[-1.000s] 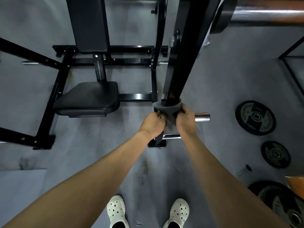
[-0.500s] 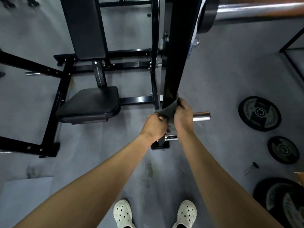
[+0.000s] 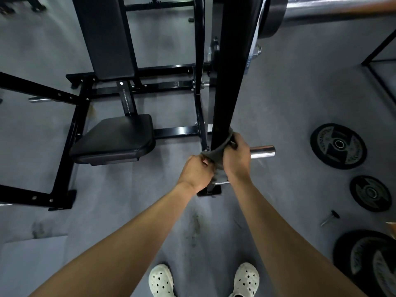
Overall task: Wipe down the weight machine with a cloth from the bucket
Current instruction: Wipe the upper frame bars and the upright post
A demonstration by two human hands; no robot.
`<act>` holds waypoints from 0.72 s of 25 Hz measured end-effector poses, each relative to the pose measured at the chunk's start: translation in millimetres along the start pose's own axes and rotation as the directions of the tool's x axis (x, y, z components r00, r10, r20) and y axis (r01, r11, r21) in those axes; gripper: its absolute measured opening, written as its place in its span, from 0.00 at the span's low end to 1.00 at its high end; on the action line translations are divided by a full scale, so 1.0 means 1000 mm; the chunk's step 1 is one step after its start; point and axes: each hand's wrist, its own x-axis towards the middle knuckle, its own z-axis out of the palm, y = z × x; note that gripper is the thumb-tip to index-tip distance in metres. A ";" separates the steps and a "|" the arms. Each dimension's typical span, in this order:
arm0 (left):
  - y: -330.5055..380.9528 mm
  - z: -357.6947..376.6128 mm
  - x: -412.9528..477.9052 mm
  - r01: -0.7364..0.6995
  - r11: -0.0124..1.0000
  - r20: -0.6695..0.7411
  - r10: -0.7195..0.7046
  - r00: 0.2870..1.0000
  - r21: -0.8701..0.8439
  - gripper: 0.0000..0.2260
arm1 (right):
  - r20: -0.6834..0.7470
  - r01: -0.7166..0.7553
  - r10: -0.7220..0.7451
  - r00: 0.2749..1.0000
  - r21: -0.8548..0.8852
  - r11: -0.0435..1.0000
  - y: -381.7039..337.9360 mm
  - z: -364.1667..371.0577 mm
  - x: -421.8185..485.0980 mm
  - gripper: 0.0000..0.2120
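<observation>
A grey cloth (image 3: 221, 146) is looped around the black upright post (image 3: 231, 71) of the weight machine, low on the post. My left hand (image 3: 198, 172) grips the cloth's lower left end. My right hand (image 3: 236, 156) grips the other end, higher and to the right of the post. The cloth runs slanted between the two hands. The machine's black seat (image 3: 113, 139) and backrest (image 3: 105, 35) stand to the left. No bucket is in view.
A chrome peg (image 3: 262, 151) sticks out right of my right hand. Several weight plates (image 3: 338, 145) lie on the grey floor at the right. A loaded chrome bar (image 3: 334, 6) crosses the top right. The black frame rails (image 3: 70, 133) spread to the left.
The cloth has tilted from level to slanted: my right hand rose along the post while my left hand dropped slightly. The view shifted a little downward and left.
</observation>
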 end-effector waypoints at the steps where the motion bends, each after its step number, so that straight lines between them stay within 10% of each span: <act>1: 0.000 -0.001 0.002 0.015 0.999 -0.032 -0.016 0.999 -0.029 0.12 | -0.029 0.020 -0.020 0.999 0.021 1.000 -0.003 0.003 0.000 0.18; 7: -0.014 0.000 0.005 0.179 0.984 -0.093 -0.175 0.980 0.027 0.09 | 0.063 -0.107 0.116 0.991 -0.132 0.986 0.022 0.005 -0.008 0.18; 10: -0.009 -0.008 0.020 0.178 0.949 -0.239 -0.241 0.941 -0.259 0.10 | -0.026 0.043 -0.046 0.999 -0.135 0.990 0.021 0.005 -0.004 0.12; 18: -0.001 0.024 0.027 0.142 0.837 0.055 -0.133 0.990 -0.528 0.20 | 0.110 0.087 -0.059 0.992 -0.273 0.958 0.033 0.003 -0.013 0.20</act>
